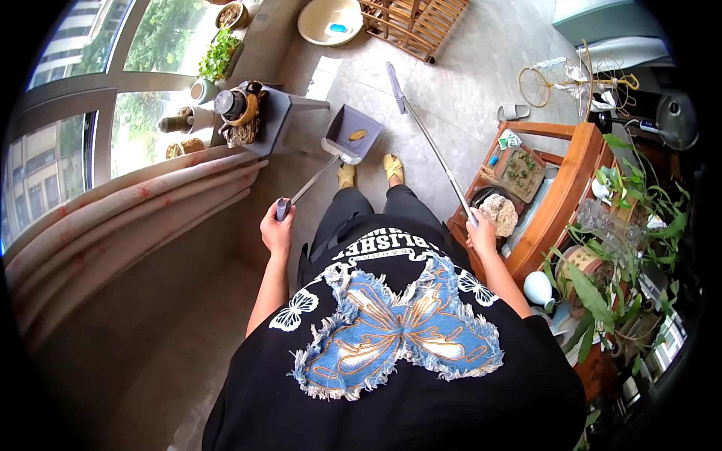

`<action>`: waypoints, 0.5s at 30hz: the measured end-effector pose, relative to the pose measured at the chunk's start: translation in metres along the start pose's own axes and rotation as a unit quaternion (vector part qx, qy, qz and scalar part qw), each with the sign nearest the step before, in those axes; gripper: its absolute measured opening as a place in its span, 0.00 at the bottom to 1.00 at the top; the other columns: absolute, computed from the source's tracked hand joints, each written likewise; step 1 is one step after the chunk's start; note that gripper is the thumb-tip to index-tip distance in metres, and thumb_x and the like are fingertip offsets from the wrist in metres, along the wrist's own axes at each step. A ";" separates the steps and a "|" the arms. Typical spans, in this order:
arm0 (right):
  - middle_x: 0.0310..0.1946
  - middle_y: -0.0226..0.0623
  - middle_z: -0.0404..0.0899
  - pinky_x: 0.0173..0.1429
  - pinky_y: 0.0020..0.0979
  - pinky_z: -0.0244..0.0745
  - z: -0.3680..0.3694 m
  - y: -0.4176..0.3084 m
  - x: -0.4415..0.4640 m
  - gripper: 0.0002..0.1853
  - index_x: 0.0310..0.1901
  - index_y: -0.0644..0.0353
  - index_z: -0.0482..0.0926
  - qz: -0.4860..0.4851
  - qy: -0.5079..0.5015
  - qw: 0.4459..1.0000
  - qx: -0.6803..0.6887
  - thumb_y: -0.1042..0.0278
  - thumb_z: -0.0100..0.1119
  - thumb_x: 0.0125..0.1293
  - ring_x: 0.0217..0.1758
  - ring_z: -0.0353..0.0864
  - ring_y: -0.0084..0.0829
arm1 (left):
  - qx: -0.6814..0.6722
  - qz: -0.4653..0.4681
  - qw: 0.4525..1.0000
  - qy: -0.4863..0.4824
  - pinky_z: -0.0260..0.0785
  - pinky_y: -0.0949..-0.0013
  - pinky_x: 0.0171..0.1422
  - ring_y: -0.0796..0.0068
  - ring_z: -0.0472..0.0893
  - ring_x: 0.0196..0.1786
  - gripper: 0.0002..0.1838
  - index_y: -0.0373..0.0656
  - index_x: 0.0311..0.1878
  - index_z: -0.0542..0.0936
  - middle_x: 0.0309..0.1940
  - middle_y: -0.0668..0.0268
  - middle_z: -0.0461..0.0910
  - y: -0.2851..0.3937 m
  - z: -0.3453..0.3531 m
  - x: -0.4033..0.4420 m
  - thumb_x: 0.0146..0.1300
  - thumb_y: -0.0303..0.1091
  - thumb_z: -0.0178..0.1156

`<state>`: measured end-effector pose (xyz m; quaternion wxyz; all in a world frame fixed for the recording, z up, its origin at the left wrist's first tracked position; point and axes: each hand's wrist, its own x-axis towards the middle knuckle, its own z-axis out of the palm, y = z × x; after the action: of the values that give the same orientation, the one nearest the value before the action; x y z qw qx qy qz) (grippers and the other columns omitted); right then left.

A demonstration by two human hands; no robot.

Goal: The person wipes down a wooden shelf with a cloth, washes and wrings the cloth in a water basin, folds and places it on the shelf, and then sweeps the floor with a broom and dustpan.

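My left hand is closed around the handle end of a long-handled grey dustpan. In its pan lies a small yellowish-brown item, perhaps a dry leaf. My right hand grips the upper end of a broom with a pale metal pole. The broom's narrow grey bristle head is on the floor, ahead and to the right of the dustpan, apart from it. The pan sits just in front of my yellow slippers.
On the left, a grey stool carries a dark carved object, near potted plants on the sill. Ahead are a cream basin and a wooden rack. A wooden stand with plants borders my right; a grey slipper lies beyond.
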<state>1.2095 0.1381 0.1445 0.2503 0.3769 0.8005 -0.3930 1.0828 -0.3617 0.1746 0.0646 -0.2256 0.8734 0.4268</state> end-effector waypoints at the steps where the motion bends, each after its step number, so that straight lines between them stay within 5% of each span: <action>1: 0.26 0.42 0.81 0.24 0.33 0.77 0.007 0.014 -0.008 0.33 0.68 0.51 0.70 0.053 -0.013 0.997 0.055 0.81 0.55 0.59 0.20 0.83 0.29 | 0.004 0.010 1.000 -0.011 0.71 0.76 0.45 0.84 0.78 0.35 0.13 0.45 0.46 0.86 0.33 0.72 0.83 0.001 0.000 0.011 0.58 0.34 0.72; 4: 0.25 0.42 0.80 0.21 0.30 0.75 0.031 0.029 -0.014 0.28 0.61 0.59 0.69 -0.109 -0.133 0.985 -0.003 0.84 0.53 0.56 0.17 0.80 0.28 | -0.009 0.034 0.998 -0.050 0.72 0.75 0.46 0.83 0.79 0.36 0.15 0.45 0.47 0.86 0.34 0.72 0.84 0.000 0.005 0.045 0.57 0.36 0.72; 5: 0.23 0.41 0.80 0.17 0.29 0.69 0.024 -0.022 -0.039 0.24 0.57 0.61 0.70 0.033 -0.166 0.975 0.145 0.85 0.51 0.57 0.13 0.74 0.25 | 0.007 0.051 0.997 -0.063 0.72 0.74 0.47 0.83 0.80 0.37 0.16 0.46 0.48 0.86 0.34 0.72 0.84 0.005 0.003 0.058 0.57 0.37 0.72; 9: 0.19 0.37 0.77 0.13 0.27 0.63 0.081 -0.020 -0.090 0.22 0.55 0.58 0.73 0.096 -0.136 0.950 0.265 0.82 0.51 0.57 0.09 0.67 0.24 | 0.043 0.052 0.990 -0.126 0.71 0.76 0.48 0.85 0.80 0.37 0.17 0.48 0.49 0.86 0.34 0.72 0.85 0.016 -0.015 0.107 0.57 0.39 0.73; 13: 0.27 0.31 0.72 0.39 0.28 0.68 0.179 0.039 -0.150 0.18 0.51 0.63 0.77 -0.029 -0.019 0.978 0.208 0.78 0.54 0.57 0.32 0.68 0.24 | 0.033 0.097 0.980 -0.171 0.71 0.77 0.44 0.85 0.78 0.34 0.17 0.48 0.50 0.86 0.33 0.73 0.84 0.008 -0.031 0.145 0.57 0.39 0.73; 15: 0.30 0.32 0.77 0.41 0.29 0.71 0.219 0.035 -0.188 0.18 0.52 0.63 0.77 0.026 0.019 0.959 0.282 0.78 0.54 0.58 0.33 0.72 0.24 | 0.067 0.112 0.974 -0.187 0.72 0.76 0.45 0.85 0.79 0.35 0.17 0.47 0.50 0.86 0.34 0.72 0.85 0.010 -0.040 0.155 0.57 0.39 0.72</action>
<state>1.3711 -0.1033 0.1360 0.1293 0.4602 0.6517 -0.5889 0.9438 -0.4402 0.1598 0.1938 -0.0380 0.8920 0.4067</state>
